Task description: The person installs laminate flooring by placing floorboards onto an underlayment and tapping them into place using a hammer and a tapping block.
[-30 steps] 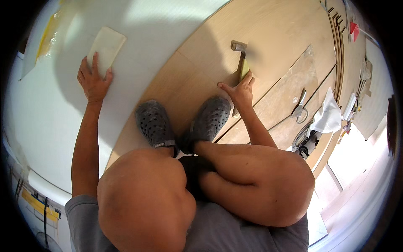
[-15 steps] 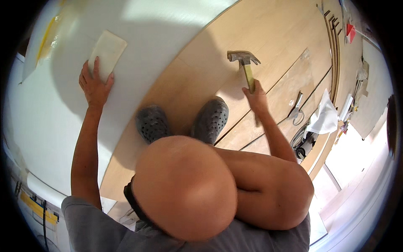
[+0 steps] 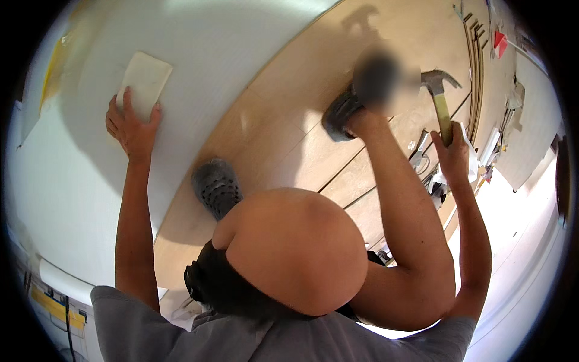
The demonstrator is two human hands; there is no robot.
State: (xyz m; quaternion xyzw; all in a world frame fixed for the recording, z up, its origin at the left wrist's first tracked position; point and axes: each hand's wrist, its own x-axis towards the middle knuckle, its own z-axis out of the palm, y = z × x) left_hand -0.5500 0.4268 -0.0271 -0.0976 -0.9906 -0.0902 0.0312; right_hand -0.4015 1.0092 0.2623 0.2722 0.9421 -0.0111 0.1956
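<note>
Right hand (image 3: 453, 155) grips the hammer (image 3: 442, 107), its long axis running away from the person; well to its left, the left hand (image 3: 134, 134) touches the near end of the cream block (image 3: 148, 75), whether gripping I cannot tell.

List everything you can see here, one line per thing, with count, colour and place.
Hammer: 1, grey head, yellow handle, upper right
Slab: 1, cream, upper left
White surface: 1, white, left side, under the slab
Planks: several, tan, middle to right
Bent strips: several, brown, upper right
Crumpled sheet: 1, white, right, partly hidden
Flag-like piece: 1, red and white, upper right
Roll: 1, white, lower left
Clogs: 2, dark grey, left of centre and upper middle
Shirt: 1, grey, lower edge
Left hand: 1, bare, spread on the slab
Right hand: 1, bare, gripping the hammer
</note>
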